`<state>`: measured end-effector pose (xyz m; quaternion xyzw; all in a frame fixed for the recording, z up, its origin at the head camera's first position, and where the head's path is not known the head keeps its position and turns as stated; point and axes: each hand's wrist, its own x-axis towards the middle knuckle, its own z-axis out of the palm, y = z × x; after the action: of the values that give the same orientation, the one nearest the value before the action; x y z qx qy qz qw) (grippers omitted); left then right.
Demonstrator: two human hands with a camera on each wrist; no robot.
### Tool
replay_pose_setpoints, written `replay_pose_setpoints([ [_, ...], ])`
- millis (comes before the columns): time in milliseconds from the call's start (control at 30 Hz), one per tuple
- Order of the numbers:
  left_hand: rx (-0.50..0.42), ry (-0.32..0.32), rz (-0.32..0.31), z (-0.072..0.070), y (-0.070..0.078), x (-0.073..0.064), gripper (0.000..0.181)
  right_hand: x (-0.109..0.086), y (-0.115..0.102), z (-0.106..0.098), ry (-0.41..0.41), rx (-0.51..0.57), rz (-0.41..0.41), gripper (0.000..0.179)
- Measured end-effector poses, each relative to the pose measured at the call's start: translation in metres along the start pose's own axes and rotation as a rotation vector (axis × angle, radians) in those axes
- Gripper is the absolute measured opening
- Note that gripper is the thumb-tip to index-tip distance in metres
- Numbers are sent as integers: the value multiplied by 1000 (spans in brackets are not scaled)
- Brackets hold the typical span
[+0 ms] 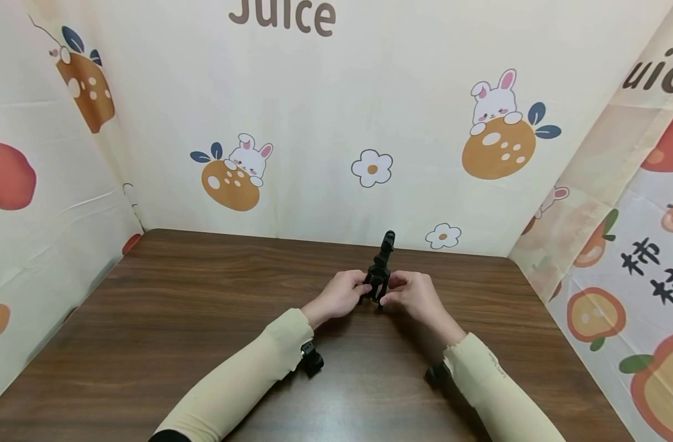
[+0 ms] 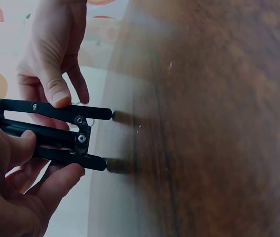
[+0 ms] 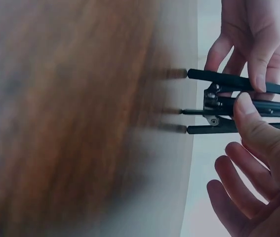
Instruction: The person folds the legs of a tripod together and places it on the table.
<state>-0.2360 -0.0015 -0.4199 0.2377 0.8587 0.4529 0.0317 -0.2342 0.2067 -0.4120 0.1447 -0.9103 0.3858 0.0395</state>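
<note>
A small black mini tripod (image 1: 382, 264) stands upright near the back of the table, its legs partly spread and their tips at the tabletop. My left hand (image 1: 341, 294) grips it from the left, thumb and fingers round one leg in the left wrist view. From the other side, my right hand (image 1: 416, 298) pinches another leg, with the thumb laid along it. In the right wrist view the other right fingers (image 3: 233, 190) spread away from the tripod (image 3: 221, 129). Small hinge braces (image 2: 81, 131) join the legs to the centre column.
The brown wooden table (image 1: 215, 294) meets a printed curtain (image 1: 314, 110) right behind the tripod. More curtain (image 1: 635, 202) hangs on the right side. Black wrist cameras (image 1: 312, 361) sit under both cream sleeves (image 1: 248, 374), low over the tabletop.
</note>
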Motion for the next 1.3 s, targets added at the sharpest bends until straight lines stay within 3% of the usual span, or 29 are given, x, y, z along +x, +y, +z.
replay_pose_setpoints([
  [233,30,-5,-22,0,2,-1,19,4,2,0,-11,12,27,51],
  [433,27,-37,-16,-2,3,-2,20,6,4,3,-18,-15,-28,58],
  [567,19,-51,-14,-4,1,-1,21,6,4,3,-63,16,-11,59],
  [733,-13,-67,-24,-6,-2,1,21,6,4,3,-129,96,18,53],
  [933,-71,-43,-61,-7,-4,3,18,5,9,2,-184,146,-1,49],
  [1300,-77,-1,-53,-10,-4,2,14,3,7,3,-110,66,1,8],
])
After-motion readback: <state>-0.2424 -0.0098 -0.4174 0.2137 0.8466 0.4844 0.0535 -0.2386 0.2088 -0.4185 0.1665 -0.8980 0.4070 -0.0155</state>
